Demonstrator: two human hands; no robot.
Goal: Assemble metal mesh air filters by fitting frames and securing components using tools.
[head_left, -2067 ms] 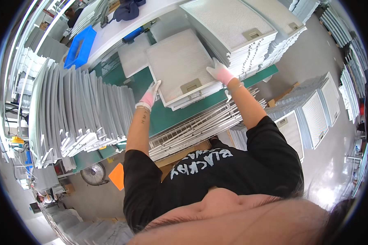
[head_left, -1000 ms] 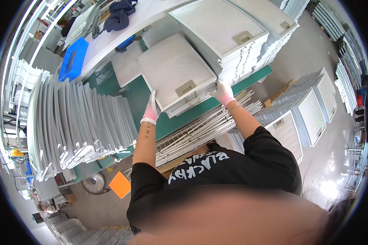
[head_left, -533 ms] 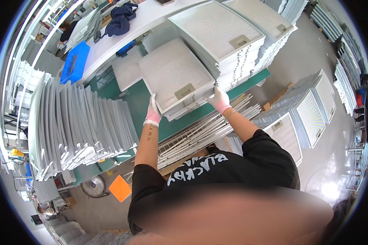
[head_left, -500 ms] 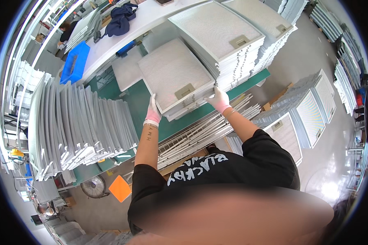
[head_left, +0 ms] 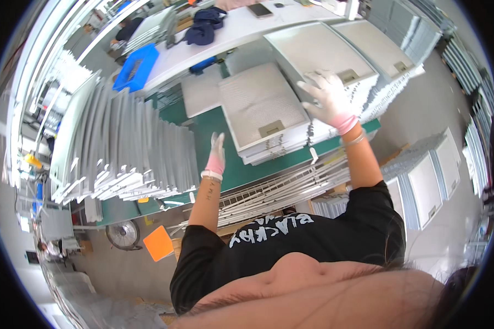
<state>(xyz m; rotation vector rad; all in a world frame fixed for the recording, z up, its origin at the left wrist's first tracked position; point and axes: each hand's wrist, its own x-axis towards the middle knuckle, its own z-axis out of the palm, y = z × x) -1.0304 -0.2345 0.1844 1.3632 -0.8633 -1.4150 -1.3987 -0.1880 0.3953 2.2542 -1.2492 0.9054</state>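
Right grip (head_left: 329,98) lies spread flat on the taller filter stack (head_left: 313,49); left grip (head_left: 218,151), fingers apart, touches the green worktop (head_left: 214,126) beside the nearer stack (head_left: 263,109).

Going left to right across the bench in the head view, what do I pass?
Upright row of grey panels → left hand over the green bench top → flat stack of mesh filters → right hand on the taller filter stack → rightmost filter stack.
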